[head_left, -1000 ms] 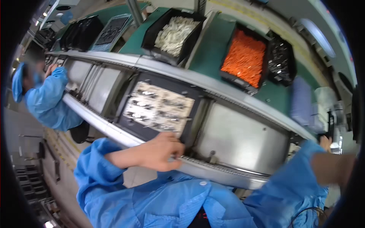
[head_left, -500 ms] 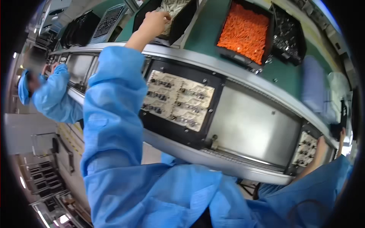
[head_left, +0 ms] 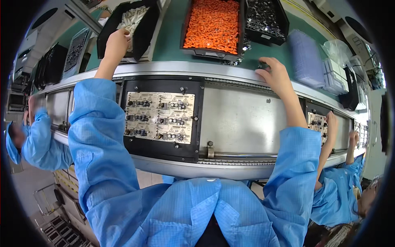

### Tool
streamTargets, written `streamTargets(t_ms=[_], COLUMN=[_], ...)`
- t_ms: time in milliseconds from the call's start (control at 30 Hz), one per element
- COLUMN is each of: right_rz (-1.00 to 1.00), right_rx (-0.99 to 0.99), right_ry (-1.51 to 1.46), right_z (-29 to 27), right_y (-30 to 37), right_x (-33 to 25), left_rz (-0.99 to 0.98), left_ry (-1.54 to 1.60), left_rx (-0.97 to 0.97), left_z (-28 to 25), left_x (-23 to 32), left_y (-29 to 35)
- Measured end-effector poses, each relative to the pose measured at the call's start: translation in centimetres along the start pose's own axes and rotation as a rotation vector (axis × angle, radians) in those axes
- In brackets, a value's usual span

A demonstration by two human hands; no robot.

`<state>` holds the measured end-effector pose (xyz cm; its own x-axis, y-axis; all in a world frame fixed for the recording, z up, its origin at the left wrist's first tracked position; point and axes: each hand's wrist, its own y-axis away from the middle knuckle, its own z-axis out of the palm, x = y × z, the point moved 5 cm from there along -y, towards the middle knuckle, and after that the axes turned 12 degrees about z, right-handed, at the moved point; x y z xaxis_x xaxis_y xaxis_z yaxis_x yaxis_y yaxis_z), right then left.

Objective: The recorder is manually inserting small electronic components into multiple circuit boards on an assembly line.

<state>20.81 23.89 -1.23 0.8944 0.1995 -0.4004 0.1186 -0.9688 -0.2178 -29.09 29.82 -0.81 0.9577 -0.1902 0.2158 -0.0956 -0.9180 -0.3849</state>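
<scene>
My left hand (head_left: 117, 44) reaches over the near wall of a black bin (head_left: 108, 31) that holds slim white parts (head_left: 132, 18). Its fingertips are pinched at the edge of those parts; whatever they grip is hidden. My right hand (head_left: 276, 74) hovers above the metal rail at the green bench edge, its thumb and forefinger curled around a small dark part (head_left: 262, 65) whose kind I cannot make out. Between my arms, a black frame (head_left: 164, 153) carries a pale circuit board panel (head_left: 159, 117) with rows of small dark and silvery components.
A bin of orange parts (head_left: 212, 26) and a bin of black parts (head_left: 266, 18) stand on the green bench (head_left: 170, 41). Purple trays (head_left: 305, 59) are farther right. A co-worker's hand (head_left: 331, 123) is over another board panel (head_left: 316, 123); another person works at left.
My view has turned. My right hand has come from the far right to the bench edge near the orange bin. My left hand stays at the bin of white parts.
</scene>
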Motion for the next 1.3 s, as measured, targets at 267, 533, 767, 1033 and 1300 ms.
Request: streamTargets(t_ms=[267,533,767,1033,1300], right_rz=[0.139,-0.097,-0.189,0.024,-0.034], right_rx=[-0.092,0.162,0.162,0.127,0.311], right_ry=[-0.134,0.119,-0.099,-0.084,-0.075], right_z=[1.5,1.9,4.7,3.6,2.6], right_y=[-0.5,-2.3,-4.7,-5.3,-5.2], right_x=[0.8,-1.9,-2.0,-0.6,-1.0], left_rz=[-0.153,-0.265,-0.233,-0.246,-0.204], left_ry=[0.342,0.580,0.474,0.412,0.379], left_rx=[0.069,-0.448,-0.525,-0.501,-0.517], left_z=[-8.1,-3.9,-2.2,-1.4,-1.5], left_x=[6.4,14.4,16.1,14.6,14.9], left_y=[6.2,13.4,13.0,14.1,14.1])
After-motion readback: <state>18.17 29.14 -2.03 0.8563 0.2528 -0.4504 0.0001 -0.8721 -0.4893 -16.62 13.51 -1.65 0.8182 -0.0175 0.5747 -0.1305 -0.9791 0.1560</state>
